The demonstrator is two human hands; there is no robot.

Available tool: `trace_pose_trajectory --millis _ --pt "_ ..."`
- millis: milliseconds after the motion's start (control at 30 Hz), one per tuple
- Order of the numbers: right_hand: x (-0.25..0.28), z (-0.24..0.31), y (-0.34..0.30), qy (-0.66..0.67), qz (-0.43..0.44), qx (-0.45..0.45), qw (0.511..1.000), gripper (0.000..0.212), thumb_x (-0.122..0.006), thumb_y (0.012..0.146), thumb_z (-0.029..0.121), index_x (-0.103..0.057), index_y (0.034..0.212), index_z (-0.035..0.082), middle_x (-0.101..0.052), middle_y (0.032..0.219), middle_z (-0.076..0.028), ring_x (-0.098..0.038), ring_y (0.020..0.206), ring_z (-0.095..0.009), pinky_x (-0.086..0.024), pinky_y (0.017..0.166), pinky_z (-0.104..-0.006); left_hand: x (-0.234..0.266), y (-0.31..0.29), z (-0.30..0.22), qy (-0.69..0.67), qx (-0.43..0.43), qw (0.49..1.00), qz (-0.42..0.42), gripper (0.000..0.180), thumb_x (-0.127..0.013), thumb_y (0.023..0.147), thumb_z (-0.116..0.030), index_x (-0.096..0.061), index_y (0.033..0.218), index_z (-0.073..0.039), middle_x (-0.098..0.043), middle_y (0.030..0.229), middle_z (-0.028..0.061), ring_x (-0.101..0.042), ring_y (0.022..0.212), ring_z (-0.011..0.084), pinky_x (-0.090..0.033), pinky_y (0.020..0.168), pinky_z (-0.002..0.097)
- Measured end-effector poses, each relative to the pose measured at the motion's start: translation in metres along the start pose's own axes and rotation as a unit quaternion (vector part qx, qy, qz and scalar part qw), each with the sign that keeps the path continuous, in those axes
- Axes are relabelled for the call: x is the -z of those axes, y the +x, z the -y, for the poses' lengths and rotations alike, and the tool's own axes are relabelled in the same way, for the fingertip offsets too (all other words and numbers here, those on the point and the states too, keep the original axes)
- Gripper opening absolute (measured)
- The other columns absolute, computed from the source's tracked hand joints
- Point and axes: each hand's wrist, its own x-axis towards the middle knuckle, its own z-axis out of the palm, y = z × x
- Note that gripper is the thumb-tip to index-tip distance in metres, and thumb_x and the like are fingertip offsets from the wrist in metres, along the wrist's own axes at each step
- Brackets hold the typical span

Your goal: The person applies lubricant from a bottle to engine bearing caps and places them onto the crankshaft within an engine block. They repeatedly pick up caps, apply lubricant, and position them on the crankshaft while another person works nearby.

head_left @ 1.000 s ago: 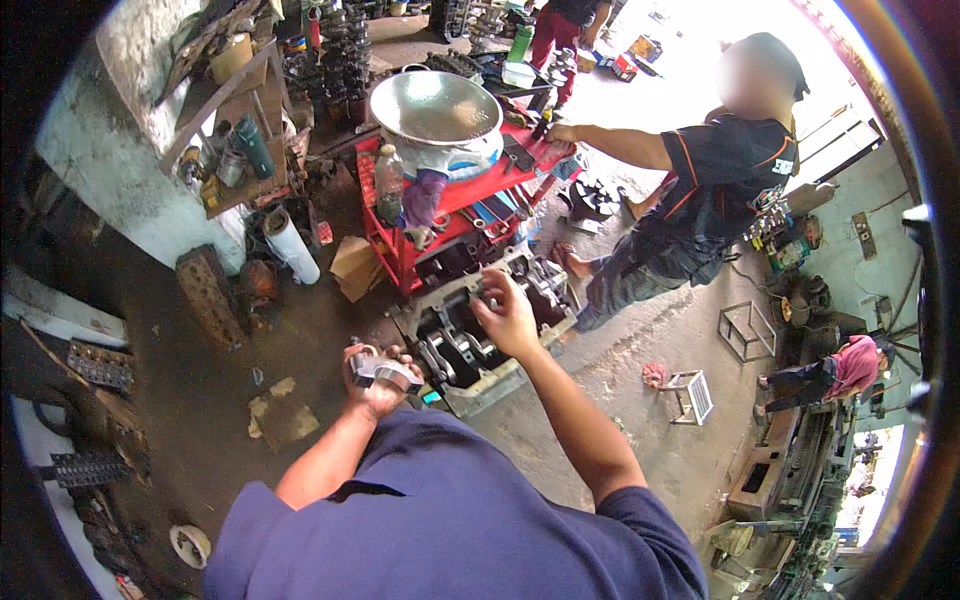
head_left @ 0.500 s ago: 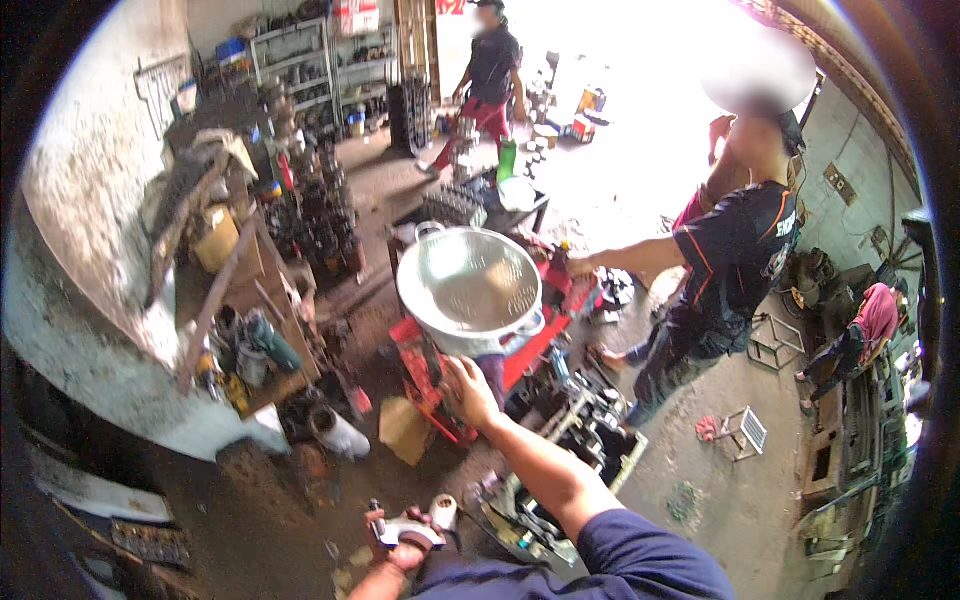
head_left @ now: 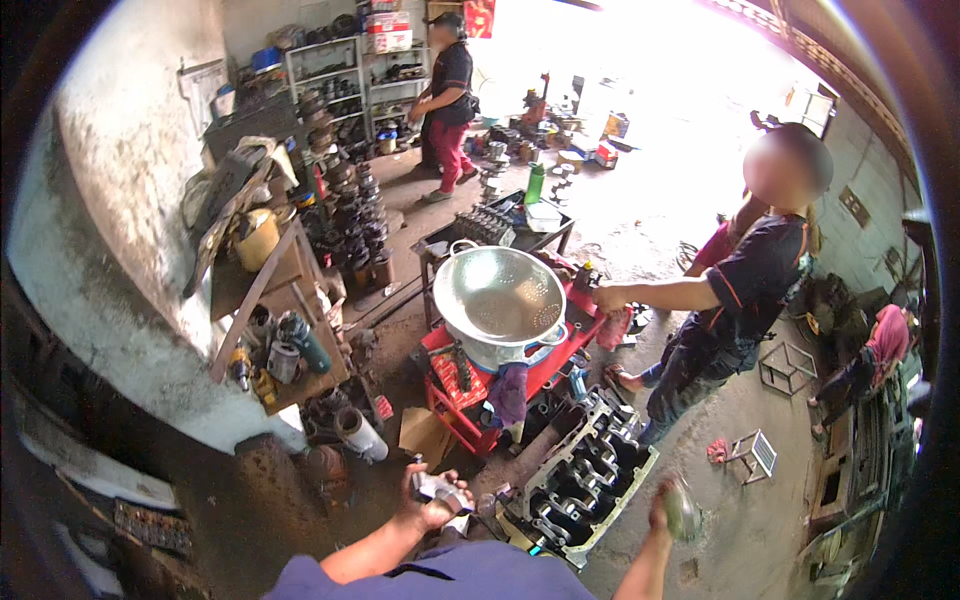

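Note:
My left hand (head_left: 428,503) is closed around a small grey metal part (head_left: 440,490), held low in front of me. My right hand (head_left: 672,510) is raised to the right of the engine block (head_left: 585,468) and grips a small greenish rounded object; blur hides what it is. The engine block lies on the floor between my two hands, its open side up with dark cavities showing.
A red tool cart (head_left: 500,375) carries a large shiny metal bowl (head_left: 497,295). A person in dark clothes (head_left: 735,300) reaches to the cart from the right. Wooden shelves (head_left: 275,320) with parts line the left wall. Another person (head_left: 450,95) stands far back. A small stool (head_left: 752,455) sits right.
The view has tilted upward, showing more of the workshop. My right hand left the engine block and cart area and now sits low right holding an object. My left hand keeps its part.

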Motion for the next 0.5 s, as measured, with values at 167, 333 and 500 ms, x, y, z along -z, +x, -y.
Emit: trace_pose_trajectory --millis 167,333,500 --pt "0.107 -0.169 -0.112 0.691 -0.369 -0.419 0.459 0.036 -0.049 0.099 0.024 -0.064 0.119 -0.001 -0.069 0.101 -0.011 -0.065 0.090 -0.025 -0.056 0.077 -0.0366 -0.007 0.025 0.059 0.048 0.133 0.987 0.072 0.044 -0.070 0.072 -0.046 -0.064 0.083 -0.003 -0.066 0.090 0.0126 -0.062 0.087 0.0315 -0.047 0.092 0.0499" --pt "0.187 -0.180 -0.147 0.618 -0.272 -0.452 0.583 0.040 -0.048 0.098 0.029 -0.061 0.122 -0.001 -0.065 0.115 -0.015 -0.063 0.102 -0.031 -0.053 0.088 -0.0417 -0.014 0.059 0.165 0.037 0.199 0.978 0.046 0.053 -0.068 0.073 -0.052 -0.064 0.088 -0.001 -0.064 0.092 0.0197 -0.060 0.092 0.0344 -0.047 0.095 0.0512" --pt "0.282 -0.119 -0.158 0.604 -0.202 -0.362 0.680 0.067 -0.057 0.092 0.029 -0.034 0.150 0.006 -0.048 0.142 -0.022 -0.055 0.121 -0.042 -0.047 0.101 -0.0535 -0.032 0.090 0.292 0.039 0.236 0.970 0.041 0.064 -0.070 0.062 -0.071 -0.064 0.082 -0.010 -0.066 0.087 0.0126 -0.062 0.089 0.0335 -0.046 0.088 0.0569"
